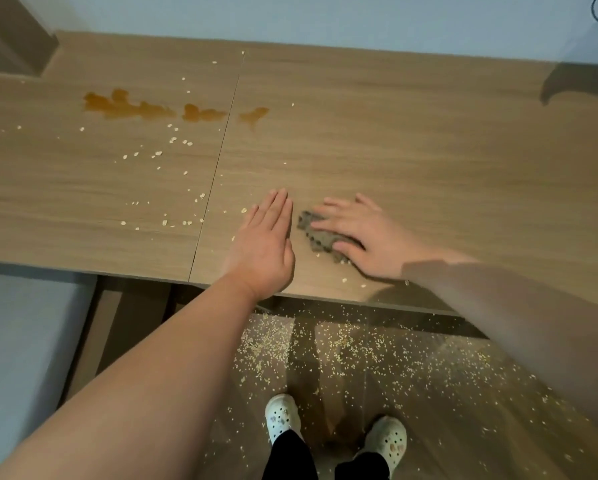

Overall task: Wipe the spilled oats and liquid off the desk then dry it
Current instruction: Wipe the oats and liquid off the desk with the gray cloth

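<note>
On the desk point(412, 150), the right hand point(360, 237) pressed a cloth point(320, 242), fingers spread; the left hand point(263, 244) lay straight-fingered, empty.

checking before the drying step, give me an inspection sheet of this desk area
surface: wooden desk, seam down the middle
job's things: oats scattered mostly left of the seam; brown liquid puddles at the far left, unwiped; grey cloth near the front edge
clutter: dark shape at far right, unidentifiable
grippers: left hand flat, fingers straight, beside the cloth; right hand pressing on the cloth, fingers spread
cables: dark cable at the top right corner
surroundings: floor strewn with oats; feet in white clogs
</note>
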{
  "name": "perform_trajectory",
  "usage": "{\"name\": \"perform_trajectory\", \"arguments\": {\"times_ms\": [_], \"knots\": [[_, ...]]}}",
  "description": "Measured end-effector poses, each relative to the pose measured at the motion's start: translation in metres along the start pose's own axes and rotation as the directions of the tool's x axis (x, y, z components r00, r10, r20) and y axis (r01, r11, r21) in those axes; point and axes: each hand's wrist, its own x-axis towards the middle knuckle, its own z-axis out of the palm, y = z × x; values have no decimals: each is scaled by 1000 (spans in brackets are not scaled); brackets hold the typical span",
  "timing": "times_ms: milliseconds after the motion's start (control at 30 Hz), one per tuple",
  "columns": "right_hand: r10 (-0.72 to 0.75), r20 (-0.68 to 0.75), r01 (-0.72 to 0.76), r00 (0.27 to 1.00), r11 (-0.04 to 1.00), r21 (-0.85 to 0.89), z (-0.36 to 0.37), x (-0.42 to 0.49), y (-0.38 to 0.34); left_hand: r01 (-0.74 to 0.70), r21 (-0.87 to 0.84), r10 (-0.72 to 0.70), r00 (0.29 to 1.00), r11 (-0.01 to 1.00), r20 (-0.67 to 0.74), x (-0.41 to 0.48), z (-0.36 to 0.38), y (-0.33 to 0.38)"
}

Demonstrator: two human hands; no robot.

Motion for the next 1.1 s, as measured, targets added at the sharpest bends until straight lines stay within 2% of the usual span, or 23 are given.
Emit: {"name": "perform_trajectory", "arguments": {"times_ms": [67,133,200,267,333,400,433,500,533,600,667,767,900,967,1000,1033,1100], "knots": [[-18,64,20,998,999,-35,14,-19,-18,1,-4,-1,1000,1000,-13,0,0,0],[-62,70,64,996,997,-32,27,-44,-35,0,-11,-1,1000,1000,-31,0,1,-1],[-152,-18,152,988,988,-15,40,-69,-45,6,-14,-7,999,1000,-47,0,3,-1],[-146,-172,154,974,987,37,47,-85,-46,11,-7,-11,999,1000,-50,0,4,-1],[37,-315,18,948,985,171,30,-83,-47,17,-14,-17,998,1000,-58,0,5,-1],[277,-395,-144,876,931,336,-4,-66,-37,20,-26,-21,997,999,-70,0,5,-1],[355,-441,-188,824,906,378,-22,-58,-21,20,-31,-22,997,999,-76,0,5,-1],[432,-513,-286,742,895,341,-50,-44,22,20,-35,-23,996,999,-82,0,6,-2],[462,-512,-355,724,886,298,-56,-42,44,20,-36,-23,996,999,-81,0,6,-2],[518,-423,-488,743,852,187,-50,-45,76,21,-36,-24,997,999,-78,0,6,-2],[545,-376,-551,749,828,102,-32,-54,80,20,-36,-22,996,999,-81,1,6,-1],[518,-380,-521,766,847,104,-6,-70,44,17,-38,-20,997,999,-80,0,6,-1],[427,-162,-431,890,902,7,34,-87,-28,25,-40,-28,997,999,-77,0,5,-1],[348,-125,-338,929,936,97,46,-95,-57,28,-48,-32,996,998,-78,0,4,1],[336,-150,-309,930,935,176,45,-99,-66,28,-52,-32,996,998,-78,-1,3,2],[356,-208,-302,911,920,252,42,-101,-68,27,-54,-31,996,998,-78,-1,3,2],[497,-336,-369,800,849,377,22,-102,-57,24,-61,-29,997,998,-77,-2,2,2]]}}
